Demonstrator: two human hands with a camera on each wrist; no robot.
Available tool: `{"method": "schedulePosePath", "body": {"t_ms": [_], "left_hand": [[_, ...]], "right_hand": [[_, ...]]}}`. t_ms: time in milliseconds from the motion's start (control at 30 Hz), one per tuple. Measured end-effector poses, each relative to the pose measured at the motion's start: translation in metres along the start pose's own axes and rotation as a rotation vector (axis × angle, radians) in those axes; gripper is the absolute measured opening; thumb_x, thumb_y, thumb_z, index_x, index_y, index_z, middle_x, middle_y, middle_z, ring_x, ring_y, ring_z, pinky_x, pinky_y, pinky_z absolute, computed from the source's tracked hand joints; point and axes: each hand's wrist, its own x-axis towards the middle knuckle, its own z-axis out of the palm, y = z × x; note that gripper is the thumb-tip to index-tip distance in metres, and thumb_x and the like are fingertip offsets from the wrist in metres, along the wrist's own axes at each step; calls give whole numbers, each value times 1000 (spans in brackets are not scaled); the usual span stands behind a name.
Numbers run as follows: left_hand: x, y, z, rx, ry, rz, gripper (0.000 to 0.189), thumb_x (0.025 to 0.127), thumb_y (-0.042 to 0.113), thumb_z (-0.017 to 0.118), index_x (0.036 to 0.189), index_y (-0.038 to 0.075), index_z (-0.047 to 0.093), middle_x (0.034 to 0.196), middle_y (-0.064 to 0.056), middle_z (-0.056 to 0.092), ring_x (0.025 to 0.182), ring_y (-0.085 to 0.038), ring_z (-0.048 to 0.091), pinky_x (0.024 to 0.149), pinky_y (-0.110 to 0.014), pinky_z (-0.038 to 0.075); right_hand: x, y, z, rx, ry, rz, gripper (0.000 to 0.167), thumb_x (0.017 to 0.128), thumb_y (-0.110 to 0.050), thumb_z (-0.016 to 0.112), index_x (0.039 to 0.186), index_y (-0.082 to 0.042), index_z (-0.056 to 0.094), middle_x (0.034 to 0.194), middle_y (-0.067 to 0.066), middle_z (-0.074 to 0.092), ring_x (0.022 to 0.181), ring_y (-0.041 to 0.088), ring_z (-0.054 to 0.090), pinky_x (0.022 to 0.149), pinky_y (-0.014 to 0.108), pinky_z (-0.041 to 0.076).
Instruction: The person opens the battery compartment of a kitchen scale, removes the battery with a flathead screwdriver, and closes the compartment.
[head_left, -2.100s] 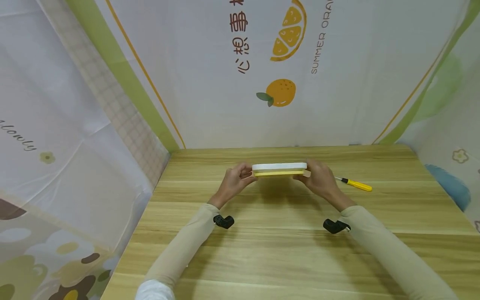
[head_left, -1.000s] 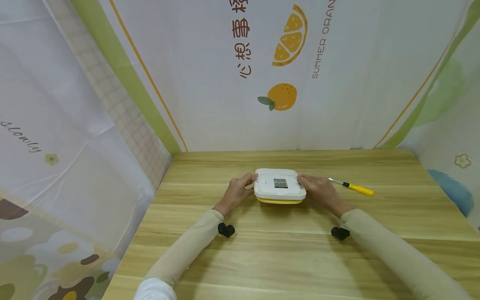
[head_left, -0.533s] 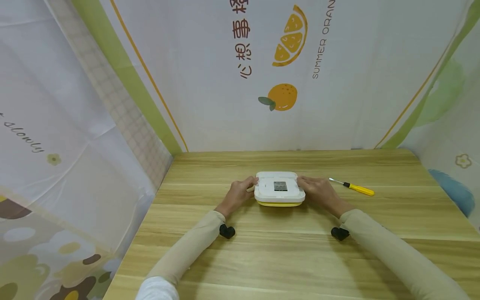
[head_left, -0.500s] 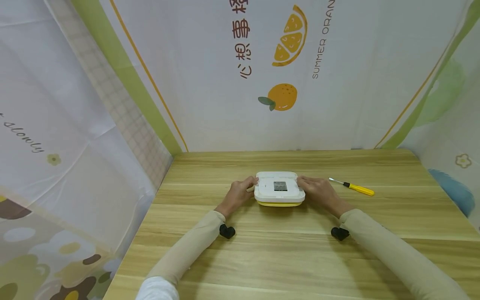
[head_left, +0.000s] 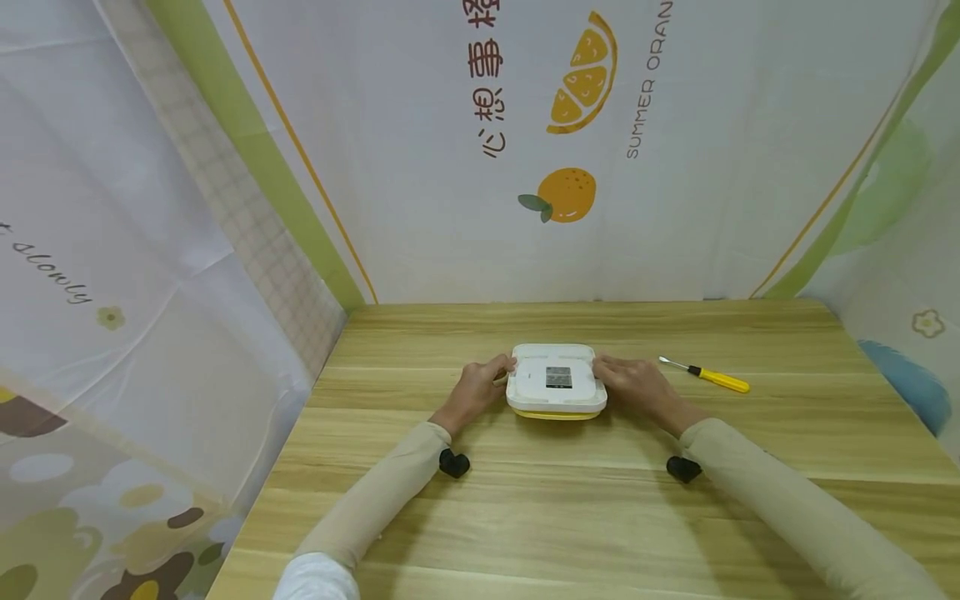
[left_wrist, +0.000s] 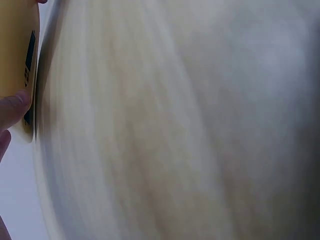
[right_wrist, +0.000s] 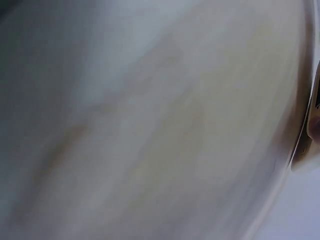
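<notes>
Both hands hold a flat, rounded-square device (head_left: 534, 385), white on the side facing up and yellow beneath. A small grey and black label sits in the middle of its white face. My left hand (head_left: 474, 390) grips its left edge and my right hand (head_left: 636, 385) its right edge, the far fingers partly hidden behind it. In the left wrist view, a thumb (left_wrist: 14, 106) presses on the yellow side of the device (left_wrist: 15, 45), beside a black panel with small markings. Only a sliver of the device shows at the right border of the right wrist view.
A screwdriver (head_left: 720, 381) with a yellow handle lies on the wooden table (head_left: 555, 517), just right of the right hand. Printed white cloth (head_left: 420, 208) hangs behind the table and at both sides.
Seen almost edge-on two seconds ago, the device has been tilted so its white face shows, and brought lower and nearer the person. Both hands keep their grip; the last half second brings little movement.
</notes>
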Motion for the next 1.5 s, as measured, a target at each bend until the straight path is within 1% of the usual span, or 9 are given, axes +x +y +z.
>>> {"method": "schedulePosePath", "body": {"t_ms": [133, 333, 467, 700, 767, 867, 967, 1167, 1500], "left_hand": [[-2, 0, -1, 4, -42, -34, 28, 82, -6, 81, 102, 3, 65, 120, -19, 71, 105, -29, 73, 91, -29, 62], [-1, 2, -3, 4, -78, -40, 25, 83, -2, 81, 102, 5, 66, 118, -17, 73, 106, -27, 72, 92, -30, 62], [0, 3, -3, 14, -80, -31, 25, 83, 0, 82, 102, 5, 68, 112, -15, 76, 104, -25, 73, 90, -30, 63], [1, 3, -5, 49, -114, -11, 25, 82, 0, 82, 103, 5, 70, 109, -12, 77, 101, -23, 74, 88, -31, 64], [0, 3, -6, 55, -133, -3, 27, 83, -1, 81, 108, 5, 71, 112, -12, 76, 103, -23, 73, 89, -31, 63], [-1, 2, -8, 47, -156, 15, 34, 85, -2, 79, 118, 3, 70, 117, -14, 74, 106, -24, 72, 93, -32, 62], [-2, 2, -9, 27, -171, 42, 40, 87, -2, 77, 127, 2, 69, 121, -15, 73, 109, -25, 71, 97, -32, 60], [-4, 1, -8, 72, -183, 100, 42, 87, 0, 78, 127, 2, 68, 116, -15, 74, 105, -26, 73, 93, -28, 61], [-4, 3, -10, 127, -197, 109, 37, 89, 8, 77, 124, -1, 71, 109, -12, 77, 100, -22, 74, 87, -26, 63]], "right_hand": [[-1, -1, -1, -23, -29, -47, 42, 114, -12, 28, 99, 2, 64, 99, 22, 76, 81, 32, 76, 48, 38, 61], [-1, -1, -4, -27, -84, -54, 19, 105, -3, 48, 99, 3, 65, 101, 21, 76, 86, 33, 76, 55, 41, 64], [-1, -1, -6, -41, -105, -56, 21, 103, -2, 46, 99, 3, 65, 102, 21, 76, 86, 33, 76, 54, 42, 63], [1, 0, -7, -88, -139, -122, 14, 83, 6, 67, 96, 4, 65, 101, 21, 76, 86, 31, 76, 58, 39, 65], [1, 1, -7, -101, -144, -150, 4, 93, 5, 60, 95, 5, 63, 100, 21, 76, 85, 31, 76, 58, 38, 65], [2, 1, -7, -122, -142, -183, 34, 111, -5, 34, 92, 4, 61, 99, 20, 76, 83, 30, 76, 55, 38, 64], [3, 1, -7, -130, -132, -209, 56, 115, -16, 13, 89, 2, 59, 96, 17, 77, 81, 29, 76, 51, 37, 63], [3, 4, -7, -127, -115, -253, 56, 115, -14, 11, 91, 0, 60, 95, 14, 78, 83, 28, 76, 47, 36, 60], [-1, 5, -6, -152, -152, -311, 60, 113, -7, 6, 98, 2, 63, 100, 17, 77, 89, 28, 76, 62, 37, 66]]}}
